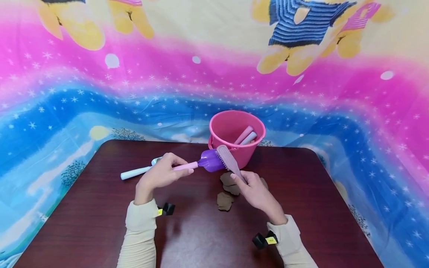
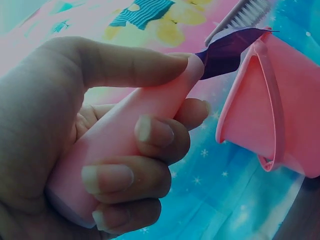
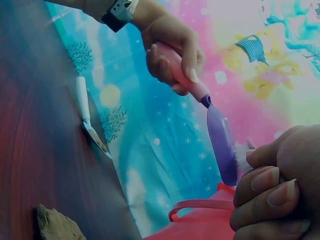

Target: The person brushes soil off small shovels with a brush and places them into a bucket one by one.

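Observation:
My left hand (image 1: 161, 173) grips the pink handle of a hand trowel with a purple blade (image 1: 209, 160), fingers curled round it and thumb along the top. In my right hand (image 1: 256, 191) is a mauve brush (image 1: 229, 159), held by its handle. Its pale bristles (image 3: 242, 157) meet the trowel blade in the right wrist view. Both tools are raised above the table, in front of a pink bucket (image 1: 246, 154). Flat brown pieces (image 1: 225, 201) lie on the table below, partly hidden by my right hand.
Inside the bucket lean a pink handle (image 1: 244, 134) and a whitish one (image 1: 248, 138). A trowel with a white handle (image 1: 134, 173) lies on the left of the dark wooden table (image 1: 201, 234), partly behind my left hand. A printed cloth (image 1: 174, 82) hangs round the table's edges.

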Tool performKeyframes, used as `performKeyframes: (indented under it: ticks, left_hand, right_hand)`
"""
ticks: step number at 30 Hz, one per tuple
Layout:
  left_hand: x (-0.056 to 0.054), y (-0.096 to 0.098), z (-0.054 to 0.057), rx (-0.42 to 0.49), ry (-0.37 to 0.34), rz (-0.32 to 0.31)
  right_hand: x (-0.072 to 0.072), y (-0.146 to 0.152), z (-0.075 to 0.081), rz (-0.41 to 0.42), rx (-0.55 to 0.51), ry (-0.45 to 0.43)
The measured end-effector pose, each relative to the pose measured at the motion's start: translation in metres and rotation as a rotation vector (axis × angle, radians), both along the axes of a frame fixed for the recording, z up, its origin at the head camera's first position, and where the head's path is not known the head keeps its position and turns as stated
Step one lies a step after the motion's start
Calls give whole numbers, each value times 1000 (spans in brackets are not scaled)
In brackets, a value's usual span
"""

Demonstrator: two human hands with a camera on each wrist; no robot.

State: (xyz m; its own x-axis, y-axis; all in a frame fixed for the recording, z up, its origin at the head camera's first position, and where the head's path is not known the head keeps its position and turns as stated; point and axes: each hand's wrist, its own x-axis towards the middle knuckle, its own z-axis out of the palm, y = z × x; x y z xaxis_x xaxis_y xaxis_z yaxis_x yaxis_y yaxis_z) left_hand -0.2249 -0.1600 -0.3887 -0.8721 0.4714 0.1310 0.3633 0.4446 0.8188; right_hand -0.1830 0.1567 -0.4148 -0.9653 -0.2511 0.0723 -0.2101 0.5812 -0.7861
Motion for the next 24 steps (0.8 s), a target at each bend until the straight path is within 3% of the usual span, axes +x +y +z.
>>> performKeyframes:
  ticks: [3,12,24]
  left_hand:
    - [0,-2,0,17,-2,-8]
    - [1,-7,2,35,-25,-4]
    - [-1,-5,0,49,-6,-30]
  right_hand:
    - [-2,2,1,-22,-9,0]
    - [-4,6,2,15,-96,-8]
    - [-4,6,3,-55,-152,38]
